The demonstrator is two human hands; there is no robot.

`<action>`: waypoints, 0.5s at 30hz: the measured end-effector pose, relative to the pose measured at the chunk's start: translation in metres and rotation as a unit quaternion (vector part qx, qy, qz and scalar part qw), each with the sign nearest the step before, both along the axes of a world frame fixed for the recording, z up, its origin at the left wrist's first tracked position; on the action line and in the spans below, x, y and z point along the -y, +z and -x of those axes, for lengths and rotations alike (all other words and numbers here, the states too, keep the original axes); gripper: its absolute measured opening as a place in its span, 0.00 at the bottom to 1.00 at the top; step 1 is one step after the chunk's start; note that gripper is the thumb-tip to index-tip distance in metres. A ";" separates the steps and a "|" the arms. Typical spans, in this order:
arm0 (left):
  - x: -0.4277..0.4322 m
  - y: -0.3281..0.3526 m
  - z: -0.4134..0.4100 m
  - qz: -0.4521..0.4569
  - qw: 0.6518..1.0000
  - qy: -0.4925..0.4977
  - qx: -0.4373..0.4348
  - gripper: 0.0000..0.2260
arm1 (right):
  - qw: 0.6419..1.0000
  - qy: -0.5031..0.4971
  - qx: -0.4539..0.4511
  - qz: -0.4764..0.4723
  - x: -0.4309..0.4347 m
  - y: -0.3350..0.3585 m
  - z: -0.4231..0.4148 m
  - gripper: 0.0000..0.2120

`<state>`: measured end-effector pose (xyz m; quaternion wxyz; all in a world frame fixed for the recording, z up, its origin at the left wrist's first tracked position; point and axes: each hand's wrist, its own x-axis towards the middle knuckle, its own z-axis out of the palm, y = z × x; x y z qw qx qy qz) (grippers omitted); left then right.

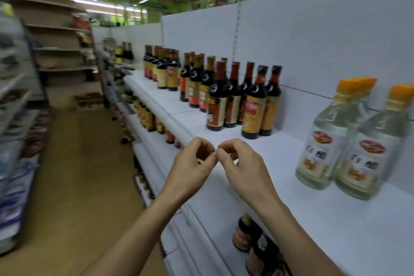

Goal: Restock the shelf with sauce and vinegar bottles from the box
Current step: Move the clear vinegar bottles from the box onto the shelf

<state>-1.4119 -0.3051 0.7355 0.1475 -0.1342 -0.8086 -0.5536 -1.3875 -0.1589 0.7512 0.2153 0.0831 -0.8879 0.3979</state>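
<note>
A white top shelf [280, 163] runs along the right. Several dark sauce bottles [254, 105] with red or black caps stand on it in rows toward the back. Two clear vinegar bottles [324, 141] with orange caps stand at the right. My left hand [195, 163] and my right hand [239, 163] hover side by side just in front of the shelf's front edge. Their fingers are curled and the fingertips of the two hands meet. Neither hand holds a bottle. No box is in view.
Lower shelves [156, 163] below hold more dark bottles [246, 237]. The aisle floor [78, 175] stretches away on the left, flanked by another rack of goods [20, 119]. Bare shelf surface lies between the sauce bottles and the vinegar bottles.
</note>
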 end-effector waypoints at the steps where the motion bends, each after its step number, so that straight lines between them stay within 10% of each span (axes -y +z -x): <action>1: 0.017 -0.002 -0.006 0.007 1.000 0.030 0.001 0.05 | 1.000 0.027 0.004 0.001 0.015 -0.003 0.002 0.05; 15: 0.200 -0.046 -0.097 0.057 0.958 0.277 0.049 0.04 | 0.955 0.284 0.089 -0.017 0.199 -0.059 0.004 0.06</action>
